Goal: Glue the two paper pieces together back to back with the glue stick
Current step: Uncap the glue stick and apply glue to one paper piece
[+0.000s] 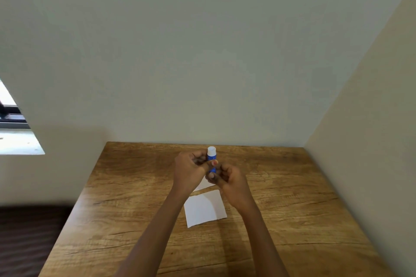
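A blue glue stick (211, 157) with a white cap stands upright above the wooden table (135, 198), held between both hands. My left hand (191, 170) grips its upper body, thumb across the blue tube. My right hand (227, 179) curls round its lower end. One white paper piece (203, 209) lies flat on the table below the hands. A second white piece (202, 184) lies just behind it, mostly hidden by my hands.
The table sits in a corner, with a wall along its far edge and another (360, 119) on the right. A window (13, 132) is at the far left. Dark flooring (29, 238) lies beyond the table's left edge.
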